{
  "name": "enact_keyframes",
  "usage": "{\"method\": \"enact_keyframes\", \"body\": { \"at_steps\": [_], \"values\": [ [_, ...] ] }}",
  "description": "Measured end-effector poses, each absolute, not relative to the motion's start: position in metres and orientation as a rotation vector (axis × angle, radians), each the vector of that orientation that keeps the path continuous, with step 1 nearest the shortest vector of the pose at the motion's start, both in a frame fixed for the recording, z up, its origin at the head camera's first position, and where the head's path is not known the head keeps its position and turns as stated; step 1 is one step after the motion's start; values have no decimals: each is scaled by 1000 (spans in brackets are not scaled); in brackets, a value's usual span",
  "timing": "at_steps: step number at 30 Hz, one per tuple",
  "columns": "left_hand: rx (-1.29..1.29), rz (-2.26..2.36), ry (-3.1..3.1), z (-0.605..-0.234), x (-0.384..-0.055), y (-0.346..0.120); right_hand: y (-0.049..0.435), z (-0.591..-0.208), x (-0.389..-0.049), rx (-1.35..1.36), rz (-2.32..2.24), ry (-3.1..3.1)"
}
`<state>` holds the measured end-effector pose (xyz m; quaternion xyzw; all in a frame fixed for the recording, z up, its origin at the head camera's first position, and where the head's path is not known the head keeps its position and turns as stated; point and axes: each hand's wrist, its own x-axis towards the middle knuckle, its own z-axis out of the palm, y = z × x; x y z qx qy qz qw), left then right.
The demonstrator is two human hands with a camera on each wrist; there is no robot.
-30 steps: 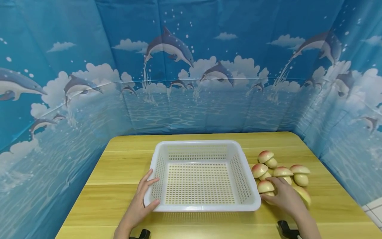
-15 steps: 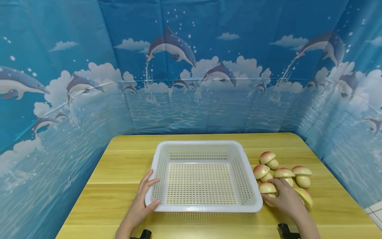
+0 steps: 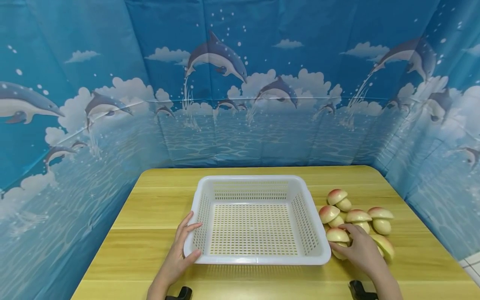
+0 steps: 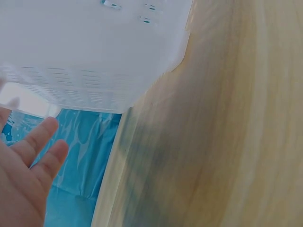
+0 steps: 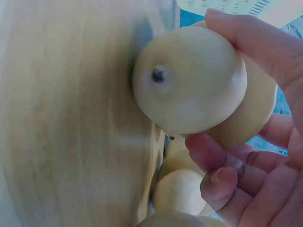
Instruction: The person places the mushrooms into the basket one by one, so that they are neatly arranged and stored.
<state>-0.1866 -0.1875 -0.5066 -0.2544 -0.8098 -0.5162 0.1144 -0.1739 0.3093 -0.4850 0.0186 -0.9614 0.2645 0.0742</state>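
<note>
A white perforated plastic basket (image 3: 255, 260) stands on the wooden table. My left hand (image 3: 175, 255) lies at its near left corner, fingers spread over the left rim and thumb over the front rim. In the left wrist view two straight fingers (image 4: 40, 137) extend beside the basket wall (image 4: 85, 71). To the right of the basket, my right hand (image 3: 361, 249) pinches a toy mushroom (image 3: 336, 235) with a red-tinged cream cap. The right wrist view shows the round stem (image 5: 189, 80) with a dark spot, held between thumb and fingers.
Several more toy mushrooms (image 3: 358, 216) cluster behind and beside the right hand, close to the basket's right side. Black wrist mounts (image 3: 184, 293) show by both forearms. A blue dolphin-print curtain (image 3: 240, 137) hangs around the wooden table (image 3: 127, 246).
The whole head view has shifted slightly. Both hands keep their places, the left at the basket rim and the right on the toy mushroom.
</note>
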Motion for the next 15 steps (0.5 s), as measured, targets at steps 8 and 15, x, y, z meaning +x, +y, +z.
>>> {"method": "enact_keyframes", "body": {
  "at_steps": [8,15],
  "values": [
    [-748,-1511,-2370,-508,-187,-188,310,-485,-173,39,813,-2847],
    [-727,-1532,-2378,-508,-186,-187,310,-486,-176,102,814,-2699]
  ]
}}
